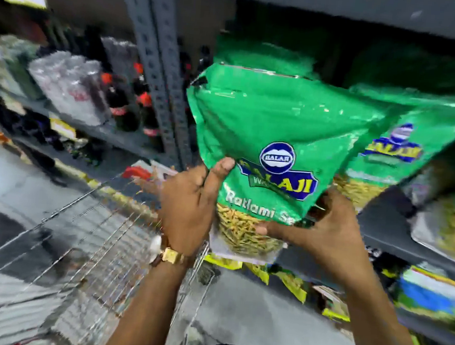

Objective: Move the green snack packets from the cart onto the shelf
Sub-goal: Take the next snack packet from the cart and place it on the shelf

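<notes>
A large green snack packet (269, 126) with a blue Balaji logo is held upright in front of the grey shelf (382, 223). My left hand (190, 205) grips its lower left edge, thumb on the front. My right hand (323, 231) holds its lower right corner. More green packets (407, 139) lean on the shelf just to the right, blurred. The wire cart (89, 242) is below left; its contents cannot be made out through the blur.
A grey perforated upright (160, 77) divides the shelving. Left of it stand dark bottles with red caps (122, 101) and wrapped packs (70, 87). Yellow packets (288, 281) and a blue-green pack (434, 295) sit on the lower shelf. Grey floor lies at far left.
</notes>
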A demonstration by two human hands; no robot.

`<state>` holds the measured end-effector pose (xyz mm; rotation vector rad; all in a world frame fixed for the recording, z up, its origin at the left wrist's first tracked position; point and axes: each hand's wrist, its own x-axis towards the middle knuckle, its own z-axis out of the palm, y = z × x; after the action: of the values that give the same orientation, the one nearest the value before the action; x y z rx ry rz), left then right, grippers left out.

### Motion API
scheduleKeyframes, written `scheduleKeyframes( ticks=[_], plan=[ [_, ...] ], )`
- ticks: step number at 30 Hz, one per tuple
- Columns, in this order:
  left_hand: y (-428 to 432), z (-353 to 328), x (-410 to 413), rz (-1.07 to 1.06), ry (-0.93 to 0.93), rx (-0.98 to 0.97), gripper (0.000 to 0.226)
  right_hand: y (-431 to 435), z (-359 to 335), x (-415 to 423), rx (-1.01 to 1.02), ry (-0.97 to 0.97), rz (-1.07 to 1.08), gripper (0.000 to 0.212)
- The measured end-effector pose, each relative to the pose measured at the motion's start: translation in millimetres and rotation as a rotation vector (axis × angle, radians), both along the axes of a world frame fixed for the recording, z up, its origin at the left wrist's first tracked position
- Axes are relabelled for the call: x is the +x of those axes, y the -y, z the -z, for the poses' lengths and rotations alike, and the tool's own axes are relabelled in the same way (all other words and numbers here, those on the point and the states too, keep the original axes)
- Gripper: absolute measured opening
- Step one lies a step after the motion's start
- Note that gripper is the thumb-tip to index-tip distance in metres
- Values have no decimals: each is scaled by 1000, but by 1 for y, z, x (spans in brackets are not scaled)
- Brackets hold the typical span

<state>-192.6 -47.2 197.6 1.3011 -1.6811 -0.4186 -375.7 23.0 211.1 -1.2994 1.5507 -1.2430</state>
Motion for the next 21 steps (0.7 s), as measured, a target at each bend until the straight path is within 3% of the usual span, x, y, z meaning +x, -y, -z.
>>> scheduleKeyframes(
  ticks=[10,21],
  plan=[
    [-68,-12,-210,430,-23,-6,64,-137,-13,-158,-30,-112,513,81],
    [-148,-13,-425,730,-50,43,68,-237,-10,-347,-90,-187,727,77]
  ],
)
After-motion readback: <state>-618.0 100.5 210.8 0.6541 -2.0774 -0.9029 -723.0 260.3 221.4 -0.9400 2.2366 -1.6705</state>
